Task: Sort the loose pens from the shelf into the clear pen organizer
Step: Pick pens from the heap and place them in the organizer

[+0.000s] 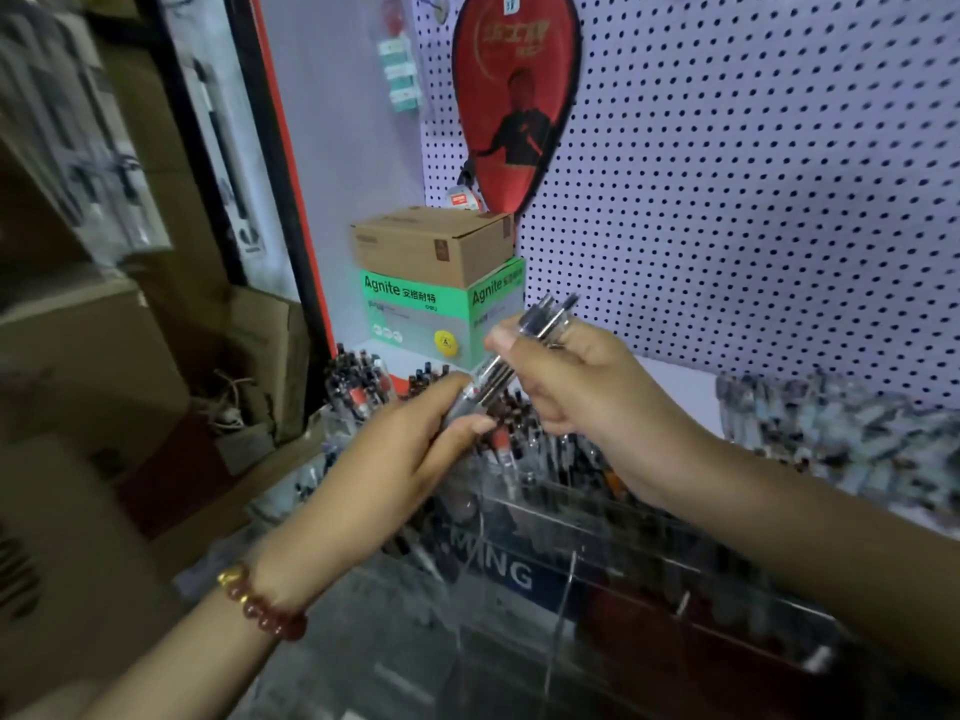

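head: left hand [405, 459], right hand [587, 392] tight around pen bundle [493, 379]

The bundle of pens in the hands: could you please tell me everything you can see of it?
The bundle of pens is a few slim, clear-barrelled pens with dark ends, blurred. It tilts up to the right above the clear pen organizer. The left hand pinches its lower end; the right hand grips its upper part.
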A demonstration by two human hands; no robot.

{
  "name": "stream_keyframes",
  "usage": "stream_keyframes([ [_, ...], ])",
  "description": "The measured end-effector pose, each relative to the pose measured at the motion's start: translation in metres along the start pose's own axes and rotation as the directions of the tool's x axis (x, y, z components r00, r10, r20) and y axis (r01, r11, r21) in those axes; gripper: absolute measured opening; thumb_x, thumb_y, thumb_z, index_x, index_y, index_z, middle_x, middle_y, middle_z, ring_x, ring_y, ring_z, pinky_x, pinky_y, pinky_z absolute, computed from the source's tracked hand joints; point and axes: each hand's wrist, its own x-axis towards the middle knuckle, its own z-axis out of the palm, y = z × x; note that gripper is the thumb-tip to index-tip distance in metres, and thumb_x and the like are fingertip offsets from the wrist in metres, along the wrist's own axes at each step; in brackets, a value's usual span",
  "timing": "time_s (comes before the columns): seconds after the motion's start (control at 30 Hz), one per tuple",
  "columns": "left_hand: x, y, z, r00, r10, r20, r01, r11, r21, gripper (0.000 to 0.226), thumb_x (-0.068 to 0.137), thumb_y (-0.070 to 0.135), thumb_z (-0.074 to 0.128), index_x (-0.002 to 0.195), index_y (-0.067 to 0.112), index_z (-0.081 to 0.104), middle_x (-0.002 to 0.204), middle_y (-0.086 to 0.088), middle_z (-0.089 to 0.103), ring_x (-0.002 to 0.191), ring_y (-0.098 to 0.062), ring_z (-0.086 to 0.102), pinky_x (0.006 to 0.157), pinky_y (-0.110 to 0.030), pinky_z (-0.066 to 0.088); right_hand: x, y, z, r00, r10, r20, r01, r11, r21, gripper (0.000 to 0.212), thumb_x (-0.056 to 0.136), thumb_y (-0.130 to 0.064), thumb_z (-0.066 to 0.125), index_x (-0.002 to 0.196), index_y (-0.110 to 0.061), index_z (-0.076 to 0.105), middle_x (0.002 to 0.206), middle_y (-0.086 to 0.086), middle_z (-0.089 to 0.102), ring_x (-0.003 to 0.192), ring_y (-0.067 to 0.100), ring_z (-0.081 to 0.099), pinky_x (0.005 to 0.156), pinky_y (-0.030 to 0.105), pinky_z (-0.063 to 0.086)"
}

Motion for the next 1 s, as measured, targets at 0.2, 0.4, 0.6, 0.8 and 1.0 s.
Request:
stream_keyframes([
  [0.2,-0.032,-0.02,-0.02,0.991,-0.106,0.08,0.103,0.994,0.039,0.023,0.091,0.052,0.041,0.081,0.033,0.049,0.069,0.018,0.053,0.061,0.003,0.049,0.057,-0.026,0.038,-0.001,0.014,0.025,0.976,-0.219,0.016,0.215,0.937,-0.276,0.019,0.096,-0.023,0.054,0.08,-0.015,0.057,0.05,-0.011,0.043,0.046,0.003,0.039,0.049,0.026,0.035],
  [0.4,-0.054,-0.048,-0.036,0.967,-0.251,0.049,0.234,0.946,0.225,0.011,0.09,0.036,0.064,0.095,0.026,0.065,0.085,0.012,0.066,0.076,-0.002,0.061,0.066,-0.035,0.051,-0.003,0.033,0.039,0.954,-0.251,0.162,0.298,0.787,-0.541,0.011,0.094,-0.017,0.051,0.083,-0.019,0.051,0.052,0.002,0.053,0.043,0.019,0.047,0.049,0.037,0.039],
  [0.6,-0.063,-0.043,-0.025,0.928,-0.327,0.178,0.271,0.921,0.279,0.02,0.083,0.029,0.073,0.1,0.023,0.064,0.09,0.009,0.063,0.077,-0.008,0.059,0.069,-0.038,0.051,-0.008,0.062,0.055,0.959,-0.11,0.261,0.261,0.701,-0.663,0.021,0.095,-0.026,0.043,0.11,-0.018,0.055,0.054,0.008,0.055,0.043,0.026,0.049,0.043,0.046,0.043],
  [0.8,-0.071,-0.038,-0.018,0.922,-0.32,0.217,0.211,0.886,0.413,0.029,0.083,0.027,0.072,0.108,0.031,0.06,0.107,0.011,0.059,0.084,-0.008,0.059,0.073,-0.036,0.051,-0.006,0.074,0.056,0.957,0.042,0.288,0.188,0.667,-0.721,0.021,0.099,-0.031,0.046,0.11,-0.015,0.053,0.05,0.005,0.048,0.036,0.013,0.039,0.037,0.03,0.031],
  [1.0,-0.069,-0.042,-0.012,0.925,-0.33,0.186,0.209,0.853,0.478,0.028,0.083,0.024,0.071,0.109,0.029,0.059,0.107,0.007,0.057,0.086,-0.012,0.06,0.067,-0.029,0.044,-0.011,0.083,0.064,0.921,0.193,0.338,0.142,0.642,-0.753,0.021,0.097,-0.036,0.05,0.102,-0.016,0.047,0.059,-0.003,0.049,0.046,0.005,0.042,0.046,0.022,0.027],
])
